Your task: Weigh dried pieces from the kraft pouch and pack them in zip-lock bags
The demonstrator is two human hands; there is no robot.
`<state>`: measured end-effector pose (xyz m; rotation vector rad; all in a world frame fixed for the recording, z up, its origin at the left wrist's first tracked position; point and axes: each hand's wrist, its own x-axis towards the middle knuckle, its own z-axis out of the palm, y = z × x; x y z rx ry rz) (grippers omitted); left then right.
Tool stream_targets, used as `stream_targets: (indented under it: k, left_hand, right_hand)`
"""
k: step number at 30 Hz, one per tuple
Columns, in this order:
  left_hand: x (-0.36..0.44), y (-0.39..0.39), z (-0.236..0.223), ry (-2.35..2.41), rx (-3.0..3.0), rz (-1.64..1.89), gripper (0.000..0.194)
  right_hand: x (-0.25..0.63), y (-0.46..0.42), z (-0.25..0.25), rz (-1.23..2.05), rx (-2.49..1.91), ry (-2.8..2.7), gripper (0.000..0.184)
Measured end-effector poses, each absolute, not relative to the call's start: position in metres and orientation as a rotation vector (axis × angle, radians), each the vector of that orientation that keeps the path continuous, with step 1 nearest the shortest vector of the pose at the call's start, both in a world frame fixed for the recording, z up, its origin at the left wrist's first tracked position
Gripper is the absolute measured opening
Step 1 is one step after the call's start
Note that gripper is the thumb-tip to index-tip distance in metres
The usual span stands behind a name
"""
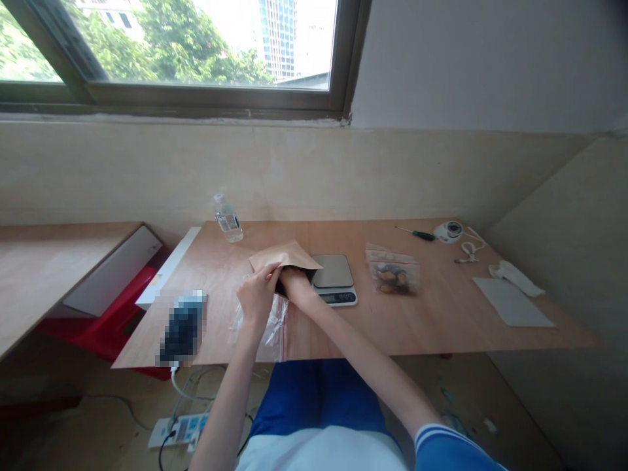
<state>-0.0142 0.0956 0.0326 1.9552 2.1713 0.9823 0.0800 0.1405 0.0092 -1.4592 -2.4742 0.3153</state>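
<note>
My left hand (pixel 256 294) pinches the paper bag (pixel 282 252) near twelve o'clock; my right hand (pixel 297 286) is inside, grip hidden. A hard tug could tear it or jog the scale (pixel 334 272) at its four o'clock

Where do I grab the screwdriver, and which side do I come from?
I'd take the screwdriver by its green handle, coming down from above on your side of the table. It's lying down, the handle is fatter than the thin shaft pointing left, and the white camera crowds its right end.
</note>
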Motion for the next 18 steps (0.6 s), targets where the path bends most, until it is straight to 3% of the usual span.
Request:
stream_targets:
  k: [8,18]
  left_hand:
    - [-0.015,0.099,0.038,2.125,1.929,0.985,0.028]
    - [-0.010,0.093,0.031,2.110,1.942,0.953,0.027]
  right_hand:
    - [0.119,0.104,0.036,0.246,-1.518,-2.434,0.038]
    - [0.114,0.112,0.021,0.219,-1.574,-2.495,0.037]
